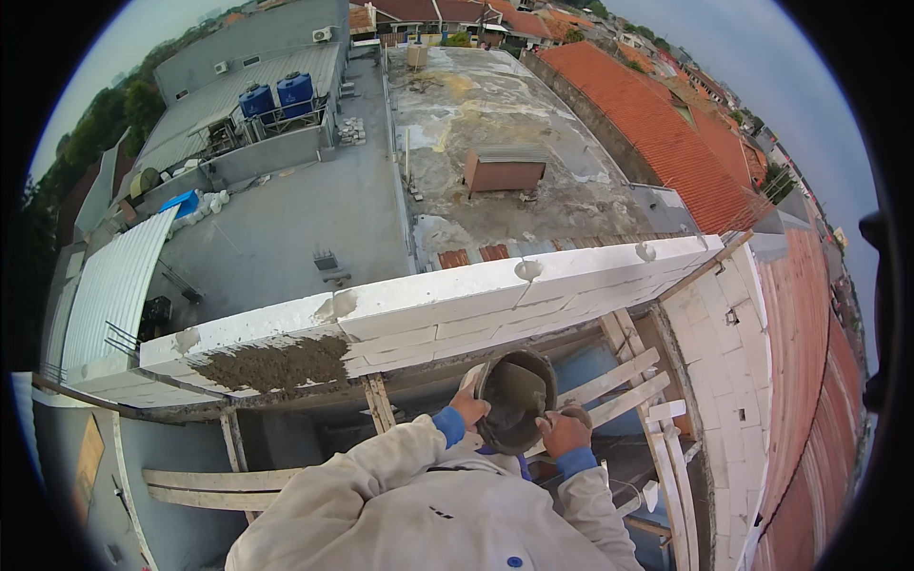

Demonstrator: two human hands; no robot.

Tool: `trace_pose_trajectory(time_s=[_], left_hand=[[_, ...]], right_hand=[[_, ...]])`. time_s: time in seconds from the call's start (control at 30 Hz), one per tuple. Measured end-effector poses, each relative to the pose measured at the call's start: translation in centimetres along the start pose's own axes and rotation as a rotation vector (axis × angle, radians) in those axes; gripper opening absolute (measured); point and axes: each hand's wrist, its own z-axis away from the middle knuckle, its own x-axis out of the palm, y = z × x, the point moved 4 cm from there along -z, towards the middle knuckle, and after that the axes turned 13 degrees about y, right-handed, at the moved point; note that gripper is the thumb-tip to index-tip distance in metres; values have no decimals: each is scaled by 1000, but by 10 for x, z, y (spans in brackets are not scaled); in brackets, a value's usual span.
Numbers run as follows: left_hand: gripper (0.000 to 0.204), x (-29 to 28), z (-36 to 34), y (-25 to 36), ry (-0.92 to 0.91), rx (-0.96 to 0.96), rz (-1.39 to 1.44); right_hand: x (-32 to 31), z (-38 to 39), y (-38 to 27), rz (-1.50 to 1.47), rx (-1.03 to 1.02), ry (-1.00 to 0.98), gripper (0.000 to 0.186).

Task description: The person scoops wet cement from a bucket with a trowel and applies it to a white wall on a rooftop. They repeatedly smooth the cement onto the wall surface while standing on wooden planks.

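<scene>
A dark round bucket (487,392) with wet grey mortar inside is in front of my chest. My left hand (469,405) is closed on the bucket's left rim. My right hand (564,433) is closed at the bucket's right side, around what looks like the handle of a trowel (526,385) whose grey blade lies in the bucket. Just beyond stands a white block wall (433,309). Wet mortar (276,364) is smeared over its near face on the left, and grey patches mark its top joints.
Wooden planks (624,385) cross the gap below me on the right, and more boards (214,481) run at the left. A second block wall (724,381) rises at the right. Past the wall lie flat roofs, blue water tanks (295,92) and an orange tiled roof (647,128).
</scene>
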Motion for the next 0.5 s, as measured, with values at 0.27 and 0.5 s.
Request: trace_pose_trajectory(time_s=[0.27,0.5], left_hand=[[77,43,-4,29,167,-11,251],[85,106,-25,39,369,77,302]], right_hand=[[-15,-86,85,97,-198,-117,42],[-21,-202,135,131,-603,134,26]])
